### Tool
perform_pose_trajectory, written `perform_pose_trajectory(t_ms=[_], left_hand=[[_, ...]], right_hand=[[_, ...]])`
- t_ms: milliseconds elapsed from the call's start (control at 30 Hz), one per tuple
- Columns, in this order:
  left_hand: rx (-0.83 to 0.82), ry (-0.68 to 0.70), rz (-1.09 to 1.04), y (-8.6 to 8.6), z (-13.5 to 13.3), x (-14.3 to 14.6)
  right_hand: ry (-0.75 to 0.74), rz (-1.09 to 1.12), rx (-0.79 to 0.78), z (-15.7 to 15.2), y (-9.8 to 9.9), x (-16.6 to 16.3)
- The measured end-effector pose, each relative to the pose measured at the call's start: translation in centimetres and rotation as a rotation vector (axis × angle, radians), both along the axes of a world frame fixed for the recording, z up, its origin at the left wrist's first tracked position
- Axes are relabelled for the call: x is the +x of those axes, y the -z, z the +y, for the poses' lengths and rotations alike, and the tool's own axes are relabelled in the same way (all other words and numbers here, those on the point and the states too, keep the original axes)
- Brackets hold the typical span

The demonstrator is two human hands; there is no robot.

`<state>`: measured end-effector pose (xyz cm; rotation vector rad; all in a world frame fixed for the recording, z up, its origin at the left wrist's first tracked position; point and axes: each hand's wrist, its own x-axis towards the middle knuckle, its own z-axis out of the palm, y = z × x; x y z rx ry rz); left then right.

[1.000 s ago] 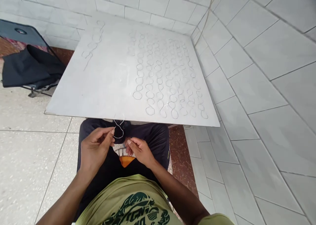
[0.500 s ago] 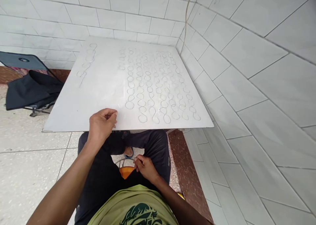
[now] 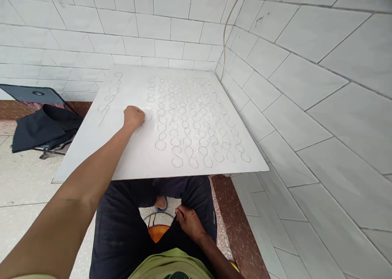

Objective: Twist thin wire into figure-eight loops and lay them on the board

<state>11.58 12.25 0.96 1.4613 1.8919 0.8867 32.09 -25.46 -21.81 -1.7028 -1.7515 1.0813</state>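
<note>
My left hand (image 3: pixel 134 116) is over the left-middle part of a white board (image 3: pixel 125 156), its fingers closed in a pinch. Whatever is between the fingertips is hidden. Beside those fingers is a faint loop (image 3: pixel 148 116). Columns of thin, dark figure-eight loops (image 3: pixel 185 125) cover the board's middle and right; I cannot tell whether they are drawn or laid thread or wire. Another wavy chain of loops (image 3: pixel 110 96) runs along the left part. Low over my lap, away from the board, my right hand (image 3: pixel 190 223) rests with its fingers curled in; their inside is hidden.
White tiled walls (image 3: pixel 294 63) meet behind and right of the board, with a thin cable (image 3: pixel 225 38) down the corner. A folding chair (image 3: pixel 35 93) with dark cloth (image 3: pixel 45 126) stands at left. An orange object (image 3: pixel 157 232) shows between my legs.
My left hand has moved from the board's near edge farther in across its surface, still pinched. My right hand stays low at my lap. The view has tilted up slightly.
</note>
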Motion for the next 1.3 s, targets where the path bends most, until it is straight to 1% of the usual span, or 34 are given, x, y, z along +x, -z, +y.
perform_pose_trajectory(t_ms=[100,200,400,533,700,800,867,900,1000,1133,1233,1300], left_hand=[[0.015,-0.027,0.031,0.3,2.0,0.8],[0.049,-0.034,0.058,0.6,2.9,1.2],[0.091,0.014,0.091,1.2,3.1,1.3],[0.143,0.032,0.139,1.3,2.7,0.9],[0.241,0.049,0.244,1.4,1.4,-0.6],[0.321,0.15,0.407,1.8,0.6,-2.2],[0.361,0.221,0.513,2.0,0.6,-3.7],[0.366,0.232,0.548,2.1,0.8,-4.5],[0.328,0.18,0.617,1.7,2.4,-7.1],[0.217,0.06,0.638,0.5,5.7,-10.2],[0.157,0.026,0.677,-0.3,8.3,-11.3],[0.156,0.049,0.728,-0.8,10.0,-11.4]], right_hand=[[-0.017,-0.043,-0.016,0.0,0.3,0.1],[-0.032,-0.086,-0.015,0.3,0.7,0.1],[-0.057,-0.142,-0.026,0.7,0.8,0.0],[-0.055,-0.145,-0.038,0.6,0.8,-0.1],[-0.038,-0.122,-0.025,0.3,1.4,-0.1],[-0.036,-0.121,-0.006,0.2,1.8,-0.2],[-0.038,-0.13,0.002,0.2,2.0,-0.2],[-0.041,-0.138,0.006,0.2,2.0,-0.2],[-0.055,-0.166,0.038,0.2,2.2,-0.3],[-0.038,-0.186,0.094,0.1,2.3,-0.5],[-0.027,-0.195,0.117,0.2,2.1,-0.7],[-0.025,-0.21,0.151,0.4,1.8,-0.9]])
